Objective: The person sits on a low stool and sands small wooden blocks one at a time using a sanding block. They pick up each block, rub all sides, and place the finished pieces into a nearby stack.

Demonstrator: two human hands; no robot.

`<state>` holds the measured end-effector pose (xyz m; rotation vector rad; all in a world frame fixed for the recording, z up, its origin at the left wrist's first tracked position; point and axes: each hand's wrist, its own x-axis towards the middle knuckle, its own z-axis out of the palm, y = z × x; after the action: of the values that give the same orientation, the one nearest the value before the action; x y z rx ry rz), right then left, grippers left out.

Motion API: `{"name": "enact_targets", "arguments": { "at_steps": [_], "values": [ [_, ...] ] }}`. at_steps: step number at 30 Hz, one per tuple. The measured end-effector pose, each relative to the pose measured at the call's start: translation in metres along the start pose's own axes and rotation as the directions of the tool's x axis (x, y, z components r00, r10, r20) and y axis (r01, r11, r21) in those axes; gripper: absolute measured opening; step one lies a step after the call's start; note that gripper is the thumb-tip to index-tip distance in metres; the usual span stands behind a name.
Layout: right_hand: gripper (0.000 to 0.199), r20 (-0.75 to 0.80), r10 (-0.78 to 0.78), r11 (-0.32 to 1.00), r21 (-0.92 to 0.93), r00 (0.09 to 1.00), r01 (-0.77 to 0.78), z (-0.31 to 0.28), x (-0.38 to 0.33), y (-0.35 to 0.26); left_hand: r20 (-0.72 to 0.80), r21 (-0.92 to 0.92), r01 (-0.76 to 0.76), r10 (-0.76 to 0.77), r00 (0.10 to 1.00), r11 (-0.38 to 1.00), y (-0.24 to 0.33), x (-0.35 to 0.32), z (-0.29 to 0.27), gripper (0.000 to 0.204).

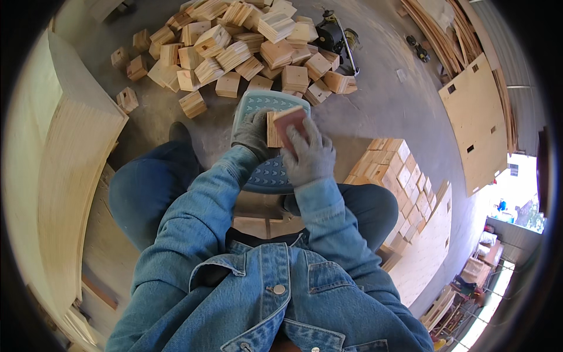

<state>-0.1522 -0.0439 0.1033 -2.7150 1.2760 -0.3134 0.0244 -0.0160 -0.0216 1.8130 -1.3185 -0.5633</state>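
Observation:
Over a light-blue plastic stool between my knees, my gloved left hand is closed on a small plywood block. My right hand, also in a grey glove, grips a reddish-brown sanding block. Its flat face lies against or very close to the right side of the plywood block; the exact contact is hidden. The right fingers are bent over the sanding block's near side.
A loose heap of wooden blocks covers the floor ahead. Beside it lies a black machine with a metal bar. Neatly stacked blocks stand by my right knee. Stacked plywood sheets rise at my left; a plywood panel leans far right.

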Motion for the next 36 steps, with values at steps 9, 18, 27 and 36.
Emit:
{"name": "enact_targets", "arguments": {
  "at_steps": [9, 18, 27, 36],
  "values": [
    [0.058, 0.033, -0.014, 1.000, -0.004, 0.999, 0.014, 0.019, 0.077, 0.006, 0.048, 0.015, 0.045, -0.045, 0.998, 0.999, -0.017, 0.006, 0.006, 0.097],
    [0.053, -0.053, -0.127, 0.989, 0.072, 0.991, 0.131, -0.002, -0.050, -0.006, 0.084, 0.023, 0.081, -0.083, 0.993, 0.996, 0.001, 0.001, -0.005, 0.096],
    [0.055, 0.064, 0.033, 0.999, -0.039, 0.997, -0.031, 0.020, 0.095, -0.007, 0.043, -0.046, 0.039, -0.037, 0.998, 0.998, -0.009, 0.001, 0.002, 0.096],
    [0.059, 0.046, -0.053, 0.998, -0.031, 0.998, 0.054, 0.005, 0.010, -0.020, 0.021, -0.027, -0.027, 0.027, 0.999, 0.999, -0.003, -0.002, -0.004, 0.088]
  ]
}}
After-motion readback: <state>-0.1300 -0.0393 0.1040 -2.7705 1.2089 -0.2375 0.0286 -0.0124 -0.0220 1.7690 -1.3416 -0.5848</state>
